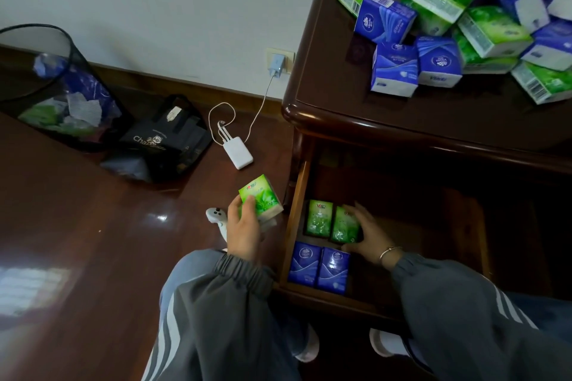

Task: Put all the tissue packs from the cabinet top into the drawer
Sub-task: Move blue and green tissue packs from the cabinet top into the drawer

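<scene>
Left hand (244, 235): grips a green tissue pack (261, 198) above the floor, just outside the drawer (297, 210) and its left wall.
Right hand (370, 233): inside the drawer, fingers and thumb clasping a second green pack (343, 224), which touches a third green pack (319, 218).
Drawer's front-left corner: two blue packs (318, 266), side by side.
Cabinet top (325, 77): heap of tissue packs (464, 25) toward its back right.

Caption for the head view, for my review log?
Left hand holds a green tissue pack beside the open wooden drawer while the right hand grips a second green tissue pack inside it.
</scene>
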{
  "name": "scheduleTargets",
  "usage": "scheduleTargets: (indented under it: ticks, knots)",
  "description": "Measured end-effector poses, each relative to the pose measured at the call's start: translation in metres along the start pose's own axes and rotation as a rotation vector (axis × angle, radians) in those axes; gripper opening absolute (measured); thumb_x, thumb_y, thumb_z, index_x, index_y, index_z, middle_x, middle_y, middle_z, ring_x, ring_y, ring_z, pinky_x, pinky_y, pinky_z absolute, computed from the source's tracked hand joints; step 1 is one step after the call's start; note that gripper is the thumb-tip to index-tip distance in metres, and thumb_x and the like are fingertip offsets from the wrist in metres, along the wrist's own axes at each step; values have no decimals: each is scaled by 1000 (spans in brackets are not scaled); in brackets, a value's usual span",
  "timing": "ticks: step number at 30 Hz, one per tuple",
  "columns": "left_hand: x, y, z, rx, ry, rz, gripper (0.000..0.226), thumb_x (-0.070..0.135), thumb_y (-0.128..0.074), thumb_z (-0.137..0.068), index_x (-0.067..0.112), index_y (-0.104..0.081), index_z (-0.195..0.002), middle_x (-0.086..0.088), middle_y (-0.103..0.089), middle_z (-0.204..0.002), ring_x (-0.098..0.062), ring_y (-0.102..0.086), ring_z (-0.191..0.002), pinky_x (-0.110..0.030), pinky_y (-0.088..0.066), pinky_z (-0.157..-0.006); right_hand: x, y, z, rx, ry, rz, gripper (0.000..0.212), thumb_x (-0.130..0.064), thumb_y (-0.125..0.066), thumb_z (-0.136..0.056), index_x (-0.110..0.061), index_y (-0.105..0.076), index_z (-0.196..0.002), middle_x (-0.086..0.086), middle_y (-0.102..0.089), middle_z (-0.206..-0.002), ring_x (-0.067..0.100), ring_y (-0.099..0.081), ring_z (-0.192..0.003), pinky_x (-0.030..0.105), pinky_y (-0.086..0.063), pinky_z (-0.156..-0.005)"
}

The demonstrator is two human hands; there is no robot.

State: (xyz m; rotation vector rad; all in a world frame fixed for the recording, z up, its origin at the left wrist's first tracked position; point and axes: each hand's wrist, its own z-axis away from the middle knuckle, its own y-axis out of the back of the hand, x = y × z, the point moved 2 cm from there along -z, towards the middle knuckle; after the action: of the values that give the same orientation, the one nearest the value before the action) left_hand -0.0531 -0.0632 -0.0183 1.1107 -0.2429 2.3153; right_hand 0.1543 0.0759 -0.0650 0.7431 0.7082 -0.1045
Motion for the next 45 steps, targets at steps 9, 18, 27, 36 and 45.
scheduleTargets:
  ticks: [9, 18, 27, 36, 45]
  knots:
    - [-6, -4, -3, 4, 43, 59, 40, 44, -45, -93, 33, -47, -132, -5, -58, -119, -26, -60, -107, -34, -47, -75, 1, 1, -11, 170, -298, -506, 52, -2, -61, -86, -11, -45, -135, 16, -53, -130, 16, -54, -97, 19, -47, -72]
    - [-7, -5, -4, -26, 65, 63, 34, 43, -45, -93, 34, -51, -126, -3, -61, -108, -18, -61, -88, -34, -48, -72, -28, 0, -39, 175, -285, -308, 47, -33, -51, -94, -14, -46, -136, 11, -47, -141, 28, -47, -126, 37, -38, -106]
    - [-9, -7, -8, -46, 61, 80, 34, 44, -46, -92, 32, -55, -122, 2, -62, -93, -14, -61, -76, -30, -48, -63, -35, -26, -36, -71, -258, -184, 65, -61, -23, -93, -20, -40, -141, 6, -40, -148, 25, -38, -135, 32, -29, -104]
    - [3, -12, 3, -123, 12, 17, 34, 41, -44, -95, 32, -50, -128, 0, -63, -102, -16, -61, -86, -29, -46, -65, -40, -15, -18, -223, -316, -210, 70, -65, -15, -91, -25, -26, -147, 6, -20, -156, 26, -18, -144, 41, -15, -114]
    - [8, -30, 33, -416, -276, -96, 56, 13, -52, -96, 25, -29, -146, 9, -58, -113, 4, -64, -92, -21, -55, -82, -82, 22, 30, -28, -129, -652, 26, -50, -55, -87, -28, -64, -98, 0, -68, -110, 18, -65, -99, 40, -50, -89]
